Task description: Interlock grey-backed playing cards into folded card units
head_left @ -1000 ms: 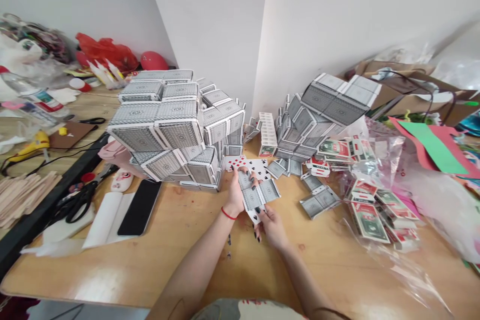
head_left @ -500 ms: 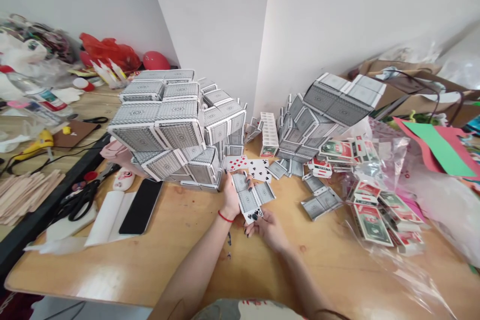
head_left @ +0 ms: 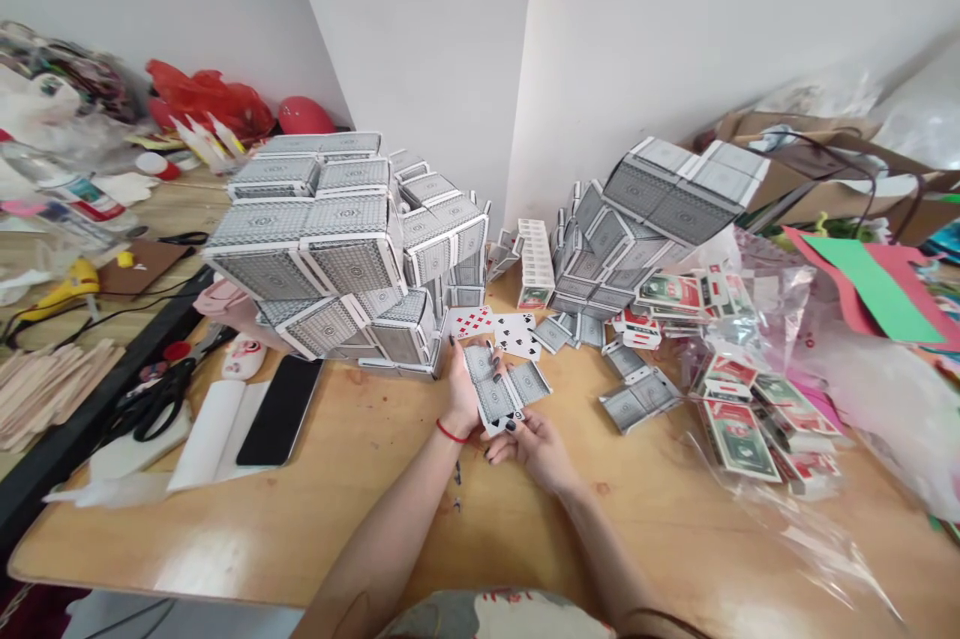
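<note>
My left hand (head_left: 461, 389) is closed around a small piece of joined playing cards (head_left: 491, 384), grey patterned backs facing up, with one card jutting out to the right. With finger and thumb, my right hand (head_left: 536, 449) pinches a spade card (head_left: 499, 421) at the lower end of that piece, partly tucked under it. Just beyond the hands lie two face-up cards on the table, a red diamond card (head_left: 471, 321) and a spade card with several pips (head_left: 516, 335). Loose folded cards (head_left: 637, 399) lie to the right.
Block structures of cards stand at left (head_left: 307, 239) and right (head_left: 645, 209). A phone (head_left: 281, 409), scissors (head_left: 161, 399) and a yellow glue gun (head_left: 67, 289) are on the left. Card boxes (head_left: 739, 434) and clear plastic wrap (head_left: 810, 539) lie on the right.
The spade card has slid a little further up under the joined piece, so less of its face shows. My right hand has moved slightly upward with it.
</note>
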`<action>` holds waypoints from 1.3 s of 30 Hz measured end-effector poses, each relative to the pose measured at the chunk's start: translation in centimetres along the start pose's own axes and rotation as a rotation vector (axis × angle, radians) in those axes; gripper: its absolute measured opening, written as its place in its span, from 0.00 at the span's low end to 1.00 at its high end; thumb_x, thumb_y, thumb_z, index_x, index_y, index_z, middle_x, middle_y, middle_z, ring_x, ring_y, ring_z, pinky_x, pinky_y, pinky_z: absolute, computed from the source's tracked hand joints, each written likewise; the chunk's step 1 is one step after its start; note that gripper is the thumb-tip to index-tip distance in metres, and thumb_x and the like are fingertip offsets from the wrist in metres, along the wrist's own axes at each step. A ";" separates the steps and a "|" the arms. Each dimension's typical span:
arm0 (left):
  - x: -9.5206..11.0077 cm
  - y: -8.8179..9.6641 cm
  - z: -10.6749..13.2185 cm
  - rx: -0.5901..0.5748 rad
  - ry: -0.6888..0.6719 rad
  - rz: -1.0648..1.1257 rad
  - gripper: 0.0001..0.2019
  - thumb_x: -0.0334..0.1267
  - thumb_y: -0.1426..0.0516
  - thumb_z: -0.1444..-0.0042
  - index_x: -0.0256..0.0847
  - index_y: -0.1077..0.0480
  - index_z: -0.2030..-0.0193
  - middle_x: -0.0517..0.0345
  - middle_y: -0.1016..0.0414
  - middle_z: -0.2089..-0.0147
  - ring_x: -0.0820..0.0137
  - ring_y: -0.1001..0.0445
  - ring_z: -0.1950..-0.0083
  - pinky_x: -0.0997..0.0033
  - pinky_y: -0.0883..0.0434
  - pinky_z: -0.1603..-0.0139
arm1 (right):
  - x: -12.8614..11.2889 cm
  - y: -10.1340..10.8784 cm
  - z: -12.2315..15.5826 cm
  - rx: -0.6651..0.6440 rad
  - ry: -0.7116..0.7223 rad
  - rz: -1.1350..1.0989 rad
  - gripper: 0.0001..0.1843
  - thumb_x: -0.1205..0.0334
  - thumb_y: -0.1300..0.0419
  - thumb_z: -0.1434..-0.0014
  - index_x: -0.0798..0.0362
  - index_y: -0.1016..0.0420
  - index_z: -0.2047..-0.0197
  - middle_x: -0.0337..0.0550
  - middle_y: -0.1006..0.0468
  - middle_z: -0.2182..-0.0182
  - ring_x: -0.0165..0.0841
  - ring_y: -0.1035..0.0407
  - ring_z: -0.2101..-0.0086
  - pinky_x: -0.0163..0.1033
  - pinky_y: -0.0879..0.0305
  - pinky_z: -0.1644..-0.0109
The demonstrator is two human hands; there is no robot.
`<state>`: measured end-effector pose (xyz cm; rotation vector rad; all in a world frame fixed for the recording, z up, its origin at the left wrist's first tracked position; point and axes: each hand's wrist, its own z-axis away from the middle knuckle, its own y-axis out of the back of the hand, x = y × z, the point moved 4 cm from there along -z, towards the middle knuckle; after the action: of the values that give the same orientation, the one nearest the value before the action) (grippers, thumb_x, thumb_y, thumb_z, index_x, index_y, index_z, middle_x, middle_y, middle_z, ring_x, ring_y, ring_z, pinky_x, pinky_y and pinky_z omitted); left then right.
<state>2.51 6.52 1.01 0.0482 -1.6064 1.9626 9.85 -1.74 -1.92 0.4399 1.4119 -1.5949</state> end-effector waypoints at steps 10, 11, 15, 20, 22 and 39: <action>-0.4 -1.5 0.7 -0.004 -0.048 -0.026 0.20 0.58 0.52 0.51 0.42 0.38 0.70 0.62 0.38 0.77 0.75 0.38 0.80 0.66 0.33 0.66 | 0.2 -0.2 -0.6 0.187 0.055 0.189 0.26 0.44 0.48 0.48 0.58 0.32 0.83 0.44 0.28 0.88 0.27 0.38 0.89 0.31 0.41 0.84; -0.3 -1.7 0.7 0.005 -0.049 -0.045 0.20 0.58 0.53 0.51 0.42 0.38 0.70 0.62 0.38 0.77 0.75 0.38 0.80 0.66 0.33 0.66 | 0.1 -0.2 -0.7 0.210 0.059 0.221 0.27 0.43 0.49 0.48 0.57 0.33 0.84 0.43 0.30 0.90 0.26 0.39 0.90 0.30 0.42 0.85; 0.0 -1.8 0.5 0.021 -0.057 -0.096 0.21 0.59 0.52 0.51 0.41 0.36 0.67 0.61 0.35 0.76 0.73 0.34 0.77 0.65 0.32 0.65 | -0.3 -0.4 -1.0 0.276 0.078 0.282 0.30 0.41 0.52 0.47 0.56 0.34 0.87 0.42 0.33 0.93 0.26 0.41 0.91 0.30 0.46 0.87; -0.1 -1.0 1.8 -0.098 0.007 -0.411 0.20 0.45 0.40 0.57 0.39 0.34 0.58 0.56 0.29 0.72 0.70 0.31 0.75 0.69 0.33 0.71 | -1.0 0.0 -1.9 0.335 0.115 0.269 0.29 0.40 0.51 0.48 0.55 0.35 0.86 0.40 0.34 0.92 0.24 0.44 0.92 0.30 0.49 0.89; -0.7 -0.4 2.9 -0.138 0.083 -0.667 0.18 0.41 0.38 0.61 0.37 0.32 0.61 0.57 0.30 0.75 0.73 0.35 0.81 0.72 0.36 0.77 | -1.5 0.3 -2.1 0.385 0.156 0.271 0.29 0.40 0.51 0.48 0.54 0.39 0.87 0.38 0.36 0.93 0.24 0.46 0.92 0.30 0.50 0.89; 0.0 1.7 4.3 0.086 -0.251 -1.147 0.10 0.41 0.42 0.54 0.35 0.29 0.76 0.58 0.30 0.78 0.72 0.37 0.76 0.75 0.42 0.75 | -2.4 0.8 -2.0 0.370 0.189 0.351 0.33 0.44 0.52 0.45 0.51 0.47 0.96 0.35 0.49 0.98 0.22 0.56 0.92 0.34 0.63 0.86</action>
<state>0.31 2.44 0.61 1.0345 -1.1673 1.1137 11.10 1.15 -1.15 1.0219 1.0936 -1.5491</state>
